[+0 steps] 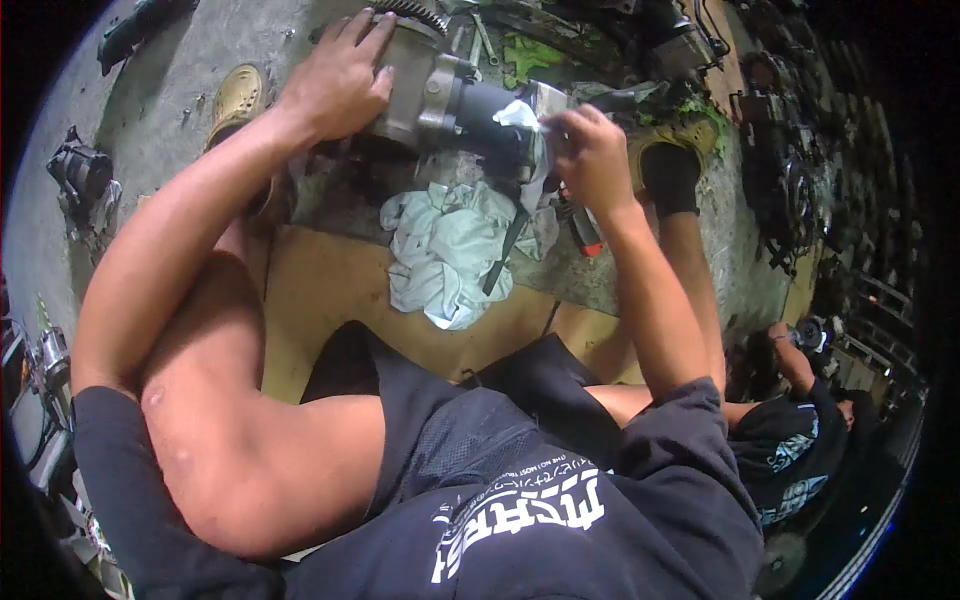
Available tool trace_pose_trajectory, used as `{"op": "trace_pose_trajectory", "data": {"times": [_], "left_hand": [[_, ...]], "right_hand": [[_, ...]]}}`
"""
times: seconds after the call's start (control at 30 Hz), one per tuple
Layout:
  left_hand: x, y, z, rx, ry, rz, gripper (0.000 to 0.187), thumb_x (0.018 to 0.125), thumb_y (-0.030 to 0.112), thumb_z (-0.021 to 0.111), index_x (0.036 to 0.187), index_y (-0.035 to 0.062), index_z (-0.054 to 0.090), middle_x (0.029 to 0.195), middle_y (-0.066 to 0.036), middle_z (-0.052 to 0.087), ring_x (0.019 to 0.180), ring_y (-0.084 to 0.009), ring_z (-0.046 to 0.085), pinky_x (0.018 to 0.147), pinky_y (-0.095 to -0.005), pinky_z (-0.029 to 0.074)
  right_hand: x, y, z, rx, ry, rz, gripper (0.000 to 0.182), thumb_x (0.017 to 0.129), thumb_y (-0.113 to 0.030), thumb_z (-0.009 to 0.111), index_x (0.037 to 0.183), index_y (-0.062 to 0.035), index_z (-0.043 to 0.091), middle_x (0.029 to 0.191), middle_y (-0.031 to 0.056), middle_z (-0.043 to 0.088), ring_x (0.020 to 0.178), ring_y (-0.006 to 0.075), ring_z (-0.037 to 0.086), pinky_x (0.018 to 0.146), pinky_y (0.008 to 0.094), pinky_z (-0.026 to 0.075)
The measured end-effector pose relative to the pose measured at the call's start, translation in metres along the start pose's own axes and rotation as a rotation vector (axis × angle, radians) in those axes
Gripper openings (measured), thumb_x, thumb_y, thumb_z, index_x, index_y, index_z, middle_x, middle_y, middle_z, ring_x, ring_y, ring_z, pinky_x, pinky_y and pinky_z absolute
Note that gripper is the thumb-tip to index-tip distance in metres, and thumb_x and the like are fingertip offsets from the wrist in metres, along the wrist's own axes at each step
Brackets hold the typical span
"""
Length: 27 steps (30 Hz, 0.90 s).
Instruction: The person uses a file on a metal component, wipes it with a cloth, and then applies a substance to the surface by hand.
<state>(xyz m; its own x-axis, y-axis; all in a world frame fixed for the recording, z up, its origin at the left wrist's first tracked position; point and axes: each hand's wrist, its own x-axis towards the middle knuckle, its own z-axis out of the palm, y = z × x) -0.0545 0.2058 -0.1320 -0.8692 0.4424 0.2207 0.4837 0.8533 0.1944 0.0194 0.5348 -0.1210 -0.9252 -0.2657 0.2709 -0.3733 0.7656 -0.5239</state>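
My left hand (345, 80) lies over a grey metal housing (408, 85), fingers spread and thumb apart. A toothed gear (415, 12) shows at the housing's far end. Joined to its right side is a dark cylinder (485, 105) with a squarish metal end. There my right hand (590, 150) pinches a thin, pale strip (540, 165), which hangs down past the end piece. A small white scrap (517, 115) lies on top of the cylinder. Just below the assembly is a crumpled white rag (450, 250).
A thin black bar (506, 250) leans across the rag's right edge. A red-ended tool (590, 240) lies under my right wrist. Wrenches (483, 40) and a green-stained patch (535, 55) are beyond. Piled parts line the right, where another person (795, 440) sits. Cardboard (330, 270) lies beneath me.
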Motion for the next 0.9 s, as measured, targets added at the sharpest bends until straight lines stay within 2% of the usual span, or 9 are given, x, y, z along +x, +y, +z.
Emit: {"op": "trace_pose_trajectory", "data": {"times": [0.07,0.17,0.27,0.4,0.53,0.67,0.73,0.83,0.9], "left_hand": [[0.001,0.001,0.001,-0.006,0.007,-0.004,0.062,0.096,0.025,0.055,0.151,0.0031,0.039,0.152,-0.027,0.04,0.14,-0.0427,0.041,0.119,-0.0457,0.033],[0.003,0.0,0.0,-0.006,0.003,-0.006,0.062,0.096,0.025,0.056,0.152,0.0036,0.039,0.152,-0.027,0.04,0.14,-0.0424,0.04,0.119,-0.0458,0.032],[0.001,0.0,0.0,-0.013,-0.014,-0.003,0.062,0.096,0.025,0.056,0.152,0.0042,0.039,0.153,-0.027,0.04,0.14,-0.0423,0.04,0.12,-0.0455,0.032],[0.001,0.0,-0.001,-0.012,-0.002,-0.014,0.062,0.096,0.025,0.055,0.152,0.005,0.038,0.154,-0.025,0.039,0.14,-0.0423,0.04,0.119,-0.0454,0.032],[0.001,-0.001,-0.001,-0.014,0.001,0.014,0.062,0.096,0.025,0.055,0.152,0.0058,0.038,0.154,-0.024,0.039,0.141,-0.0423,0.039,0.119,-0.0455,0.032],[0.0,0.0,0.002,-0.001,-0.019,-0.015,0.062,0.096,0.026,0.055,0.153,0.0061,0.038,0.154,-0.024,0.039,0.141,-0.0425,0.039,0.119,-0.0454,0.032],[0.002,0.0,0.0,-0.007,-0.015,-0.019,0.063,0.096,0.026,0.056,0.153,0.006,0.038,0.154,-0.024,0.039,0.141,-0.0425,0.039,0.119,-0.0454,0.032],[0.004,-0.001,-0.001,-0.016,-0.042,-0.025,0.064,0.096,0.026,0.056,0.153,0.0055,0.037,0.155,-0.024,0.039,0.142,-0.0421,0.038,0.119,-0.0457,0.032],[0.003,0.001,-0.004,-0.002,-0.055,-0.048,0.064,0.096,0.026,0.056,0.153,0.005,0.037,0.154,-0.025,0.038,0.142,-0.0418,0.038,0.119,-0.0456,0.032]], "right_hand": [[0.027,0.019,0.005,-0.045,0.009,-0.022,0.02,0.077,-0.003,0.07,0.096,-0.0055,0.075,0.089,0.0176,0.068,0.083,0.0372,0.067,0.076,0.0432,0.055],[0.056,0.035,0.008,-0.096,-0.019,0.007,0.029,0.071,-0.008,0.065,0.098,-0.0059,0.075,0.097,0.0204,0.07,0.091,0.0368,0.068,0.087,0.0417,0.057],[0.06,0.039,0.018,-0.177,0.023,0.077,0.028,0.072,-0.008,0.065,0.098,-0.0053,0.075,0.095,0.0214,0.07,0.091,0.0368,0.068,0.087,0.0418,0.056],[0.012,0.005,0.019,-0.038,0.114,0.075,0.028,0.071,-0.001,0.068,0.099,-0.004,0.072,0.089,0.0186,0.064,0.084,0.0397,0.065,0.077,0.0455,0.054],[-0.035,-0.029,0.003,0.063,0.011,0.128,0.026,0.074,0.003,0.069,0.099,-0.0036,0.072,0.085,0.017,0.062,0.078,0.0364,0.065,0.071,0.0426,0.053],[-0.012,-0.002,0.011,-0.01,0.142,0.163,0.029,0.074,0.0,0.066,0.101,-0.006,0.075,0.085,0.0158,0.065,0.075,0.0342,0.064,0.068,0.0403,0.052],[0.0,-0.005,0.021,-0.063,0.24,0.145,0.026,0.074,-0.002,0.064,0.097,-0.0049,0.075,0.084,0.0174,0.064,0.078,0.0367,0.066,0.071,0.0429,0.054],[-0.023,-0.025,0.016,-0.054,0.141,0.055,0.026,0.075,-0.002,0.063,0.098,-0.0062,0.073,0.083,0.0167,0.062,0.076,0.0366,0.064,0.071,0.0427,0.054],[-0.035,-0.023,0.012,0.094,0.088,0.118,0.026,0.075,-0.002,0.064,0.098,-0.0066,0.073,0.083,0.016,0.061,0.074,0.0368,0.062,0.069,0.0433,0.053]]}}
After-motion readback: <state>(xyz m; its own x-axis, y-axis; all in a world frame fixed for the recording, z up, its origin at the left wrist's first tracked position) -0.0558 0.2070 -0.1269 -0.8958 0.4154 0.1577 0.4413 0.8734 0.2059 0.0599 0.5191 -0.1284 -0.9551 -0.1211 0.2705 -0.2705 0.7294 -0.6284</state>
